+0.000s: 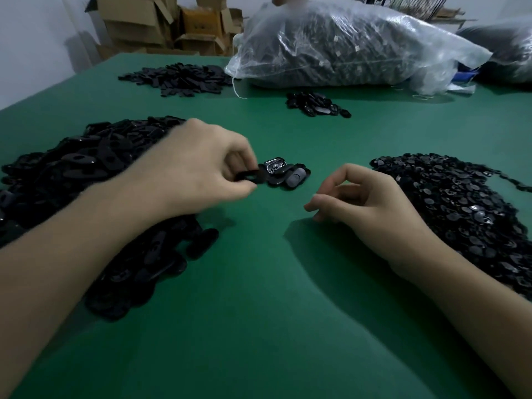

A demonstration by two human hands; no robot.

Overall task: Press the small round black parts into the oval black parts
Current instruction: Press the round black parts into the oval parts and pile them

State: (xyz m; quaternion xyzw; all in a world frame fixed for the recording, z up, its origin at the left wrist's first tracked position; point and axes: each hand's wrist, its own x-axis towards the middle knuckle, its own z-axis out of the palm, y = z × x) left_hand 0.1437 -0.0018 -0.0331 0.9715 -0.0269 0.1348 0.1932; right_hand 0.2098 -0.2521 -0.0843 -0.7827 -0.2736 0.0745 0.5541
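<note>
left hand (198, 168): grip clamped on one oval part (247, 177), pinched between thumb and fingers, touching the left edge of the middle cluster (285, 174)
right hand (374, 208): just right of the cluster, fingers curled in. Honestly can't tell if that grip has a round part in it or nothing
oval pile (86, 168): well left of the cluster, running under the left forearm
round pile (460, 211): well right of the cluster, beside the right wrist
step: looks like an oval being set up for its round insert, so early in one cycle imo
how i'd do it: hold the oval flat with its opening up, sit the round part square over it, then push straight down with the thumb. If it goes in tilted it'll probably jam or pop back out
cluster: a few dark parts plus a shiny metal piece on the green worktop (259, 312)
big bag (345, 44): clear plastic, behind the cluster, stuffed with dark parts
second bag (503, 50): behind-right of the cluster, dark stuff inside, mostly cut off
boxes (144, 21): cardboard, behind-left of the cluster past the worktop, flaps open, contents not visible
</note>
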